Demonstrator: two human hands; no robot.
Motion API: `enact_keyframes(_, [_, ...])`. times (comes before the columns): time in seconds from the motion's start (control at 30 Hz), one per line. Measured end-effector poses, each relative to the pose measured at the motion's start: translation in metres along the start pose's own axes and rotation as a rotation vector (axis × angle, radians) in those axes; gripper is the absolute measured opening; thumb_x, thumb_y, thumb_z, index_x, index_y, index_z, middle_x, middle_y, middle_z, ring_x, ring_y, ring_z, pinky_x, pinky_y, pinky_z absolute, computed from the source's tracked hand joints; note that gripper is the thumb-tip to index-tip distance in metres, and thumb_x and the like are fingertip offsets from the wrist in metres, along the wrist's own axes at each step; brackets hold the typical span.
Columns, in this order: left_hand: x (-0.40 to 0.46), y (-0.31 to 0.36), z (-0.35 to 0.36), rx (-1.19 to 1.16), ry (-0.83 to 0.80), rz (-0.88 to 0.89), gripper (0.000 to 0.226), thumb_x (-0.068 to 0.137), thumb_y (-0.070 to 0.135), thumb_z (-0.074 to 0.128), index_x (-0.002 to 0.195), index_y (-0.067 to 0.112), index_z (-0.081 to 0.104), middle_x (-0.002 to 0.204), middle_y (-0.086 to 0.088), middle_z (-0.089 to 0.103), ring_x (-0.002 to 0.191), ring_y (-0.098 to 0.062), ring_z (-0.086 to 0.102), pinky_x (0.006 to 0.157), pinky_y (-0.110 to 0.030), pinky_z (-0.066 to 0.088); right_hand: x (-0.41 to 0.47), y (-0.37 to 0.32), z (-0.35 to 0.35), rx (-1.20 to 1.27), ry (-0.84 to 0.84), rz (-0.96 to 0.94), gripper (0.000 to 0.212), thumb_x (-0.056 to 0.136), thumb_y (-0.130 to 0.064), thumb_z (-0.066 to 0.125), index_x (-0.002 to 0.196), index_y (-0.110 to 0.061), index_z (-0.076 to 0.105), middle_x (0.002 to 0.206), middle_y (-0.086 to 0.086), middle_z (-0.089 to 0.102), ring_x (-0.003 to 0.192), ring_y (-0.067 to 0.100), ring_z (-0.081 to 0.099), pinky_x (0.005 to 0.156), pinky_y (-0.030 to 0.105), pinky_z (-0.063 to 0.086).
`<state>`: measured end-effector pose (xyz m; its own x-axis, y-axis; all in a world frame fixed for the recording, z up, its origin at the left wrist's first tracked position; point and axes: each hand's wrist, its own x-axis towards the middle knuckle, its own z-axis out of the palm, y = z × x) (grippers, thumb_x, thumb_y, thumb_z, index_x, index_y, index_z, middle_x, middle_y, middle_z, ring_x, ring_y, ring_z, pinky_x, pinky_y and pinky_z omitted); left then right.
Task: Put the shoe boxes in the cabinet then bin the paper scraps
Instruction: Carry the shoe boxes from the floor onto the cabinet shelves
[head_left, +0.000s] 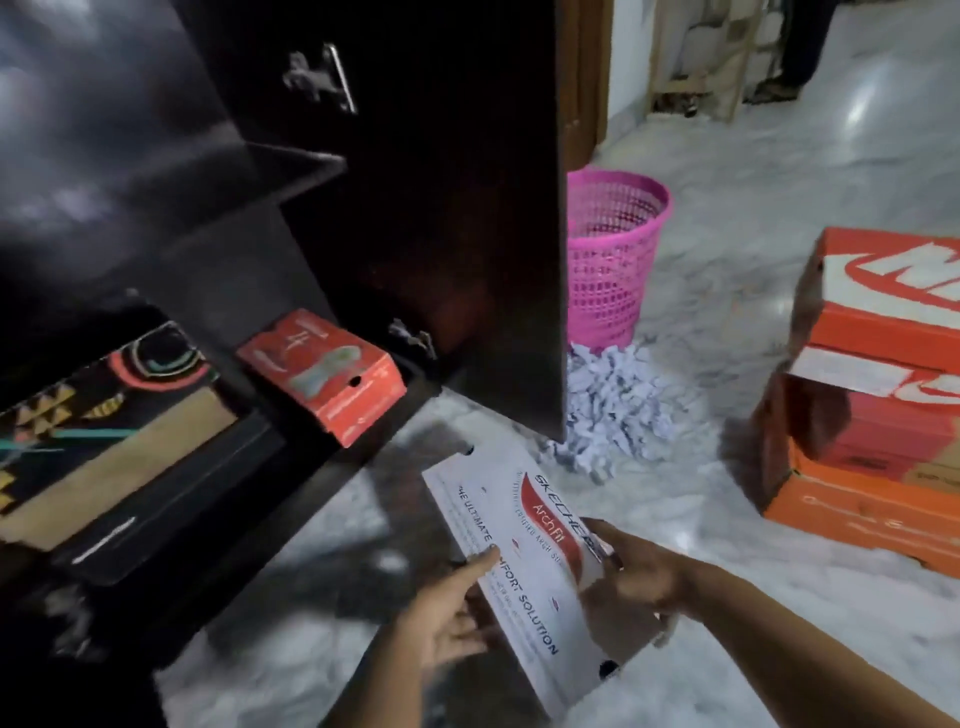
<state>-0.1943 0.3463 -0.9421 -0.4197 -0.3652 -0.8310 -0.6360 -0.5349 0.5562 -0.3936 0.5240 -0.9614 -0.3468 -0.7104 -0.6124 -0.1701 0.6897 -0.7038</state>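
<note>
- white rectangular cardboard shoe box: likely light, stiff, smooth-sided; best held at opposite sides.
- left hand grips its near edge, thumb on lid.
- right hand clasps the far side.

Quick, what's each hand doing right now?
Left hand: holds the white shoe box, thumb on its lid.
Right hand: grips the same box's other side.

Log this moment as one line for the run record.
step: shelving boxes | both hands hold white shoe box, left hand, right hand | cabinet open | orange boxes on floor | paper scraps unbinned by pink basket
</note>
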Motion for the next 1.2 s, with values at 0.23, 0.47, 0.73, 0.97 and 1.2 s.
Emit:
enact_keyframes(0.23, [-0.007, 0.108, -0.108, -0.111, 0.306, 0.389, 0.043, 0.081, 0.055, 0.076, 0.115, 0.033, 0.061, 0.102, 0.010, 0.061, 0.106, -0.021, 0.058, 0.088, -0.040, 0.056, 0.074, -0.168, 0.002, -0.011, 0.305, -0.319, 0.062, 0.073, -0.047, 0.087, 0.127, -0.029, 0.060, 0.114, -0.007, 0.073, 0.096, 0.011, 0.071, 0.079, 0.026, 0.059])
enact_keyframes(0.47, [0.029, 0.194, -0.154, -0.141, 0.670, 0.762, 0.047, 0.086, 0.043, 0.076, 0.127, 0.024, 0.062, 0.115, 0.006, 0.069, 0.107, -0.019, 0.068, 0.093, -0.036, 0.056, 0.140, -0.281, -0.002, 0.143, 0.564, -0.539, 0.058, 0.069, -0.053, 0.089, 0.114, -0.031, 0.060, 0.108, -0.010, 0.074, 0.097, 0.013, 0.072, 0.089, 0.041, 0.061])
enact_keyframes(0.73, [0.074, 0.204, -0.172, 0.055, 0.855, 0.785, 0.088, 0.093, 0.054, 0.061, 0.162, 0.031, 0.012, 0.151, -0.006, 0.051, 0.135, -0.028, 0.051, 0.102, -0.026, 0.038, 0.247, -0.326, 0.028, 0.142, 0.431, -0.697, 0.048, 0.093, -0.057, 0.064, 0.137, -0.038, 0.060, 0.111, -0.010, 0.073, 0.110, 0.010, 0.070, 0.105, 0.036, 0.052])
enact_keyframes(0.97, [0.097, 0.230, -0.197, -0.032, 0.792, 0.813, 0.097, 0.087, 0.060, 0.062, 0.161, 0.034, 0.005, 0.147, -0.004, 0.055, 0.127, -0.027, 0.058, 0.108, -0.046, 0.048, 0.295, -0.354, 0.040, 0.188, 0.417, -0.706, 0.046, 0.098, -0.057, 0.056, 0.142, -0.043, 0.053, 0.109, -0.005, 0.070, 0.104, 0.015, 0.069, 0.100, 0.039, 0.056])
enact_keyframes(1.2, [0.103, 0.234, -0.215, 0.021, 0.725, 0.768, 0.109, 0.067, 0.081, 0.055, 0.156, 0.048, 0.003, 0.151, -0.001, 0.050, 0.127, -0.028, 0.058, 0.100, -0.054, 0.052, 0.313, -0.350, 0.054, 0.217, 0.469, -0.704, 0.049, 0.087, -0.083, 0.041, 0.132, -0.064, 0.041, 0.124, 0.003, 0.063, 0.103, 0.017, 0.069, 0.095, 0.047, 0.058])
